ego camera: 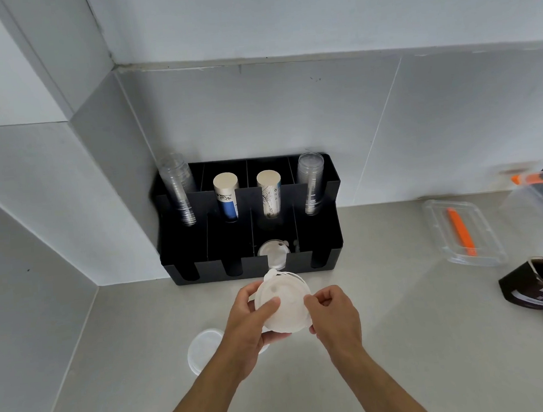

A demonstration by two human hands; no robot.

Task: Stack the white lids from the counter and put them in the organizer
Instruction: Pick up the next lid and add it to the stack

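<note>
A stack of white lids (286, 302) is held above the counter just in front of the black organizer (326, 260). My left hand (252, 324) grips the stack's left side, thumb on top. My right hand (332, 314) pinches its right edge. White lids (272, 254) stand in the organizer's third front compartment. Another white lid (203, 347) lies on the counter under my left wrist, partly hidden.
The organizer's back row holds two stacks of clear cups (178, 190) (310, 183) and two stacks of paper cups (226, 193) (269, 191). A clear container with an orange tool (462, 233) and a dark bag (542, 285) sit at the right. Walls close the left and back.
</note>
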